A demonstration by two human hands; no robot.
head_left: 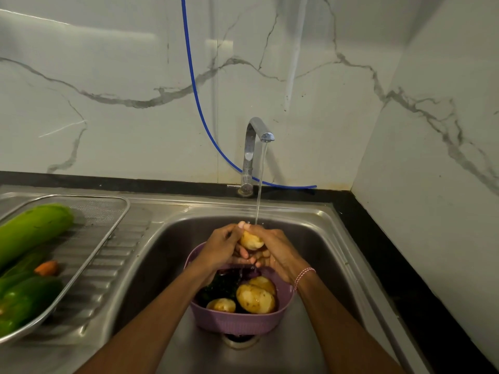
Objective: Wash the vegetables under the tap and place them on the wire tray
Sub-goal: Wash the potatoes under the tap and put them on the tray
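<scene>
Left hand (220, 247) and right hand (278, 252) curl round the potato (251, 240) from either side, holding it in the stream from the tap (258, 129), above the purple colander (243, 323). The wire tray (118, 211) lies well to the left, nearer the left hand; a leftward carry is likely next

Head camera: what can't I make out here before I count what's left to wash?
Head view, potato: mostly covered by the left hand and right hand gripping it.
Head view, basket: the dark vegetables, partly under potatoes and the left forearm, cannot be counted.
Head view, wire tray: cut off by the left edge; its green vegetables are blurred.
</scene>
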